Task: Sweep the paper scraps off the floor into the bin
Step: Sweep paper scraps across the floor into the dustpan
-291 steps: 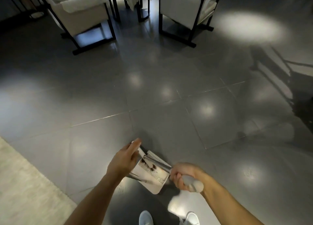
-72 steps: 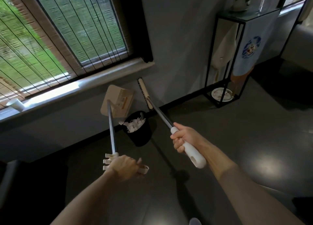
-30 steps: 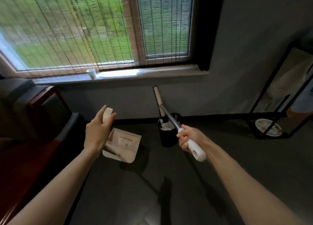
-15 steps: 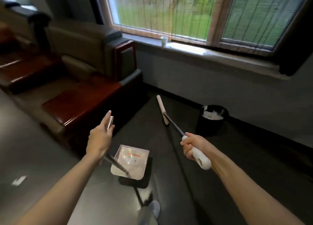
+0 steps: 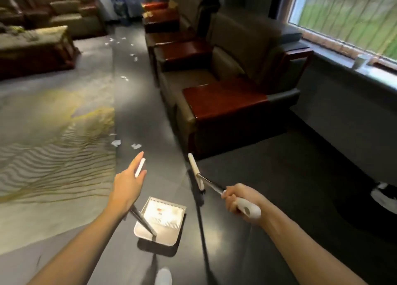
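The lounge floor [image 5: 139, 104] now fills the view, which has turned away from the window [image 5: 348, 11]; the bin [image 5: 369, 216] lies near right. The dustpan [image 5: 160, 220], held by the left hand [image 5: 126, 186], appears empty; the right hand [image 5: 240, 201] grips the broom [image 5: 196, 173]. Another pass is due: small white crumpled paper scraps [image 5: 116, 143] dot the aisle ahead.

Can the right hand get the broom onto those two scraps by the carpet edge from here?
Probably yes. The right hand holds the broom just right of the two scraps, with only floor between. The dustpan in the left hand sits nearer, off that path.
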A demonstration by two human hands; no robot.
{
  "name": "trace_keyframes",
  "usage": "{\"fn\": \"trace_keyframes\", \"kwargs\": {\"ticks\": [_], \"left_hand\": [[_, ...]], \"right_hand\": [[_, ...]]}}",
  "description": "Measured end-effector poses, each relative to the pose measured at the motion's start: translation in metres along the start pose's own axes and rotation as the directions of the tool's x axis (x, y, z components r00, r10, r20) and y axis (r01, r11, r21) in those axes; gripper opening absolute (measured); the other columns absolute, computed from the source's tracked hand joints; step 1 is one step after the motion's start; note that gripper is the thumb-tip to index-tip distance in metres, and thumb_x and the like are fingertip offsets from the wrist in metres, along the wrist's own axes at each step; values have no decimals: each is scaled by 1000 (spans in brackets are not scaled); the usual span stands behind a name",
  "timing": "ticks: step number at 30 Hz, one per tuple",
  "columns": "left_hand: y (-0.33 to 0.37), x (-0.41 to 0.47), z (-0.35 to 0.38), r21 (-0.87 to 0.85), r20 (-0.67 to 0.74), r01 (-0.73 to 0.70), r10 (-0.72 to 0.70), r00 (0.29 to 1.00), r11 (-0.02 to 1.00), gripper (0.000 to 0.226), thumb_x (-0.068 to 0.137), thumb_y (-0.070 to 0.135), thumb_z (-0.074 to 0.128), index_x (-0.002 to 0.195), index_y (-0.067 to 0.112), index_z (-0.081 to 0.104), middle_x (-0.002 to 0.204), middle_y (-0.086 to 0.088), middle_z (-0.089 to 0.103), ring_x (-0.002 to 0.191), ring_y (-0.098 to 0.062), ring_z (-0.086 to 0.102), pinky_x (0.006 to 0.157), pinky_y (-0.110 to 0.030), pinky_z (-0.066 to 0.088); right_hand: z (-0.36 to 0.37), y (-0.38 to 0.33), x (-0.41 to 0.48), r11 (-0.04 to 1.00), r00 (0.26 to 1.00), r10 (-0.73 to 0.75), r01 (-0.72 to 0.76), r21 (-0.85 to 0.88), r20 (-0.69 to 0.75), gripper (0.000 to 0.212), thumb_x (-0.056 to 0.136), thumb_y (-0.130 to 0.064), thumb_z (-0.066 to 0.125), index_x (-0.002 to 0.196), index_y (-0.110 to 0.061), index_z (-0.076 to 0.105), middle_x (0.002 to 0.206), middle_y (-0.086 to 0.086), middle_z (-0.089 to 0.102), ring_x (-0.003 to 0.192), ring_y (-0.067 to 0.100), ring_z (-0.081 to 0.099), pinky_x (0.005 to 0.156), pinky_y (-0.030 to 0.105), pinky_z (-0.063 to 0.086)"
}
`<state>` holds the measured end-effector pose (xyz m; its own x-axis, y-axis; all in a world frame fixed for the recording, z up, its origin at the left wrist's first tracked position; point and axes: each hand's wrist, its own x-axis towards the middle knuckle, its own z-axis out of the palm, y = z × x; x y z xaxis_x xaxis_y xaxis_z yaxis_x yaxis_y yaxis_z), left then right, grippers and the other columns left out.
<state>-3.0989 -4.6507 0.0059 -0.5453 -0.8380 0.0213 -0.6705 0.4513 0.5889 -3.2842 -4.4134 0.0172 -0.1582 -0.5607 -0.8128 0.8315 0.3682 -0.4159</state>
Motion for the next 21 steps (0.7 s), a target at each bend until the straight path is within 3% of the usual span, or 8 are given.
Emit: {"fn": "trace_keyframes", "kwargs": {"ticks": [7, 12, 14, 18, 21], "left_hand": [[-100, 63, -80, -29, -118, 147, -149, 982, 989, 56, 91, 16, 59, 142, 29, 39, 105, -24, 67, 97, -42, 60, 73, -33, 34], [-160, 141, -124, -68, -156, 215, -223, 962, 974, 61, 89, 13, 61, 142, 31, 38, 110, -22, 66, 99, -39, 59, 71, -28, 32], [-179, 177, -135, -70, -148, 228, -237, 960, 971, 61, 89, 14, 60, 142, 33, 37, 107, -23, 66, 96, -39, 60, 70, -30, 35], [-197, 260, -140, -50, -156, 239, -244, 957, 970, 59, 91, 17, 58, 142, 35, 37, 112, -21, 65, 102, -39, 59, 75, -33, 37], [-208, 336, -133, -39, -162, 251, -254, 954, 967, 57, 92, 19, 56, 142, 38, 35, 110, -21, 65, 96, -38, 60, 75, -37, 39]], "right_hand": [[141, -39, 100, 993, 994, 61, -50, -108, 93, 27, 92, 5, 34, 71, -12, 35, 45, -1, 36, 28, 5, 37, 27, 13, 32], [232, -80, 171, 995, 987, 38, -23, -100, 154, 21, 93, 6, 35, 80, -11, 37, 56, 2, 35, 30, 5, 38, 28, 12, 33], [259, -97, 194, 997, 986, 9, 5, -79, 169, 18, 94, 6, 35, 95, -11, 42, 54, 2, 37, 30, 5, 39, 29, 11, 34], [298, -144, 245, 975, 991, -72, 95, -201, 116, 55, 94, 6, 40, 141, -21, 31, 48, 3, 43, 31, 5, 42, 32, 13, 38], [321, -204, 291, 950, 991, -104, 126, -287, 89, 60, 94, 4, 43, 146, -19, 25, 45, 2, 47, 31, 6, 44, 33, 15, 41]]}}
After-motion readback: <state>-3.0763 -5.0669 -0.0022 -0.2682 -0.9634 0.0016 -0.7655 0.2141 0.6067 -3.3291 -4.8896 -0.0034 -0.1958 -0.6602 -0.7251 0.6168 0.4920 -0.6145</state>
